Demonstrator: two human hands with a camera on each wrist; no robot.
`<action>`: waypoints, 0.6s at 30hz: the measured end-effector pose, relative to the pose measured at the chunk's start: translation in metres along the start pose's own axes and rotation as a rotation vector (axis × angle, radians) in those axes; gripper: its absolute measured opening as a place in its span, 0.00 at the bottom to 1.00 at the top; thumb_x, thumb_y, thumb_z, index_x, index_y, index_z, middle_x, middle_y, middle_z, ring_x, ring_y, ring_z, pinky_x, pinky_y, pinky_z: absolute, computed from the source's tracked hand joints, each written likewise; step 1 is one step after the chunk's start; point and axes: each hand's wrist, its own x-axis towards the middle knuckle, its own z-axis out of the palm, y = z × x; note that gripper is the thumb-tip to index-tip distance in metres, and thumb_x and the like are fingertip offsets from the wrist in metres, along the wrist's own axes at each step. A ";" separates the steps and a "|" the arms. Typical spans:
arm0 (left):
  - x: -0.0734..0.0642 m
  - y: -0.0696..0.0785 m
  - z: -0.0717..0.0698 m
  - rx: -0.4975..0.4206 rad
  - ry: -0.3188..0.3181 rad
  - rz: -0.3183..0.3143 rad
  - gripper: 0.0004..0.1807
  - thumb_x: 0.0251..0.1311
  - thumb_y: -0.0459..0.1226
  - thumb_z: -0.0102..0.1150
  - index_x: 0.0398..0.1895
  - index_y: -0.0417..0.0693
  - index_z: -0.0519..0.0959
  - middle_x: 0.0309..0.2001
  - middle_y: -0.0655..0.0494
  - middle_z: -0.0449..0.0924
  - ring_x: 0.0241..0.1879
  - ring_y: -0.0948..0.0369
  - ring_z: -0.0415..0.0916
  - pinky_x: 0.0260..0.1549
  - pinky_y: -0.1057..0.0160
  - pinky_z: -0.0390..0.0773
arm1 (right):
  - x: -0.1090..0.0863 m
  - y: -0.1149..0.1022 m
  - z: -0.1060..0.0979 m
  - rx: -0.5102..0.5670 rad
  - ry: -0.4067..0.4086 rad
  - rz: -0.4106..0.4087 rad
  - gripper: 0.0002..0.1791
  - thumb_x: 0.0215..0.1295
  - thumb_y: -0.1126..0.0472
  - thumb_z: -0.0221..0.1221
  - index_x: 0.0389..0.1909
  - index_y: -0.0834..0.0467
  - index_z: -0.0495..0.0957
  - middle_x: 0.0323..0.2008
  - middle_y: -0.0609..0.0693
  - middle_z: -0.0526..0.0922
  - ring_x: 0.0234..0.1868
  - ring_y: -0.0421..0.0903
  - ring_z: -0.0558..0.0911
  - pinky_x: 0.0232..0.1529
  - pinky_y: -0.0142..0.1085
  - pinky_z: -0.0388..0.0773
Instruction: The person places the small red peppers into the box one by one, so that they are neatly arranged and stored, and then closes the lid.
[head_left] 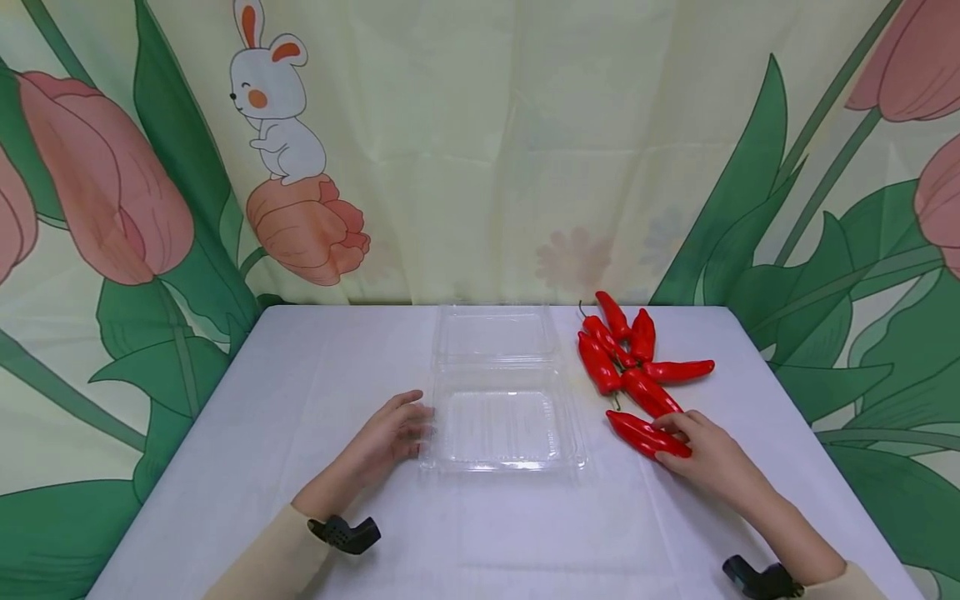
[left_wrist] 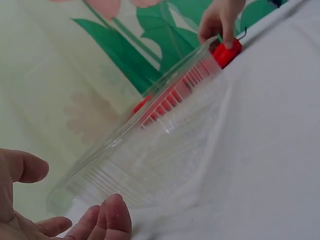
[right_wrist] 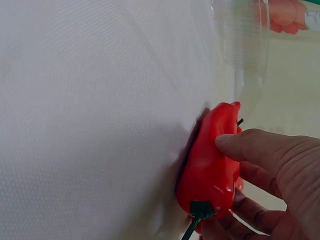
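Observation:
A clear plastic box [head_left: 498, 425] lies with its lid folded back at the middle of the white table. Beside its left edge is my left hand [head_left: 390, 437], fingers loosely bent and holding nothing; in the left wrist view the fingertips [left_wrist: 117, 212] come close to the box wall. My right hand [head_left: 705, 454] pinches the nearest red pepper [head_left: 637, 432] between thumb and fingers. That pepper [right_wrist: 207, 165], with its green stem, fills the middle of the right wrist view. Several more red peppers [head_left: 597, 362] lie in a cluster just beyond it, right of the box.
A white cloth covers the table [head_left: 322, 358]. Behind its far edge hangs a curtain [head_left: 465, 167] printed with tulips and a rabbit. The box's lid half [head_left: 495, 333] reaches toward that far edge. A black wrist camera [head_left: 345, 533] sits on each forearm.

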 end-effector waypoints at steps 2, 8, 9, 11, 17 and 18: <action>0.001 -0.001 -0.001 -0.039 -0.001 -0.001 0.34 0.73 0.41 0.54 0.78 0.44 0.58 0.63 0.40 0.73 0.51 0.54 0.77 0.42 0.61 0.81 | 0.001 -0.001 0.000 0.013 -0.008 0.002 0.32 0.53 0.56 0.77 0.58 0.64 0.79 0.50 0.64 0.81 0.48 0.56 0.80 0.39 0.46 0.88; 0.002 -0.002 0.000 -0.049 -0.009 0.012 0.36 0.68 0.41 0.62 0.76 0.45 0.61 0.62 0.42 0.74 0.48 0.56 0.77 0.43 0.61 0.81 | 0.003 0.000 0.000 0.059 -0.023 0.020 0.34 0.55 0.55 0.76 0.60 0.64 0.77 0.46 0.60 0.84 0.45 0.53 0.80 0.36 0.40 0.86; 0.002 -0.002 0.000 -0.050 -0.016 0.013 0.36 0.68 0.41 0.63 0.76 0.45 0.62 0.61 0.41 0.74 0.47 0.56 0.77 0.43 0.61 0.81 | 0.003 0.000 0.000 0.066 -0.023 0.021 0.34 0.55 0.55 0.76 0.60 0.64 0.77 0.46 0.60 0.84 0.45 0.52 0.80 0.36 0.40 0.86; 0.002 -0.003 0.000 -0.051 -0.022 0.018 0.35 0.68 0.40 0.62 0.76 0.46 0.62 0.61 0.42 0.74 0.46 0.57 0.76 0.43 0.61 0.80 | 0.003 0.000 0.000 0.078 -0.021 0.026 0.34 0.56 0.54 0.75 0.60 0.64 0.77 0.45 0.60 0.84 0.44 0.52 0.80 0.35 0.38 0.85; 0.002 -0.004 0.000 -0.049 0.005 0.061 0.31 0.66 0.32 0.59 0.73 0.46 0.66 0.58 0.40 0.77 0.41 0.58 0.77 0.38 0.63 0.81 | 0.006 0.000 0.001 0.137 -0.046 0.062 0.35 0.55 0.53 0.76 0.61 0.64 0.76 0.46 0.60 0.84 0.44 0.50 0.80 0.35 0.37 0.85; 0.002 -0.004 0.000 -0.044 0.009 0.068 0.31 0.66 0.32 0.59 0.73 0.46 0.67 0.57 0.40 0.78 0.40 0.58 0.78 0.38 0.63 0.81 | 0.006 0.000 0.001 0.149 -0.054 0.071 0.36 0.55 0.53 0.76 0.61 0.64 0.76 0.47 0.60 0.84 0.44 0.50 0.80 0.35 0.38 0.86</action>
